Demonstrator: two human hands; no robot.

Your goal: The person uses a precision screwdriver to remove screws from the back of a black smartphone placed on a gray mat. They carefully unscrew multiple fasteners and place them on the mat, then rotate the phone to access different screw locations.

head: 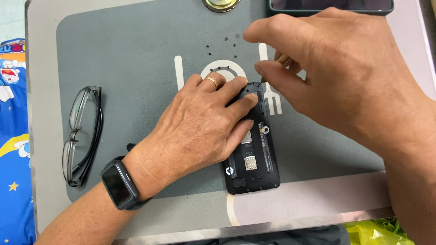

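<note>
Our left hand (200, 131) presses flat on the opened phone (252, 149), lying lengthwise up-down in the frame's centre on the tabletop (136, 59), while our right hand (336, 77), just above-right, pinches a thin screwdriver (274, 68) at its upper end.

Informal home repair spot rather than a fitted workshop: a small grey tray-table (136, 36) printed with a white plate-and-fork motif (272, 97), bright blue cartoon-patterned fabric (11, 136) alongside, and folded black-framed spectacles (81, 136) lying on the surface.
</note>
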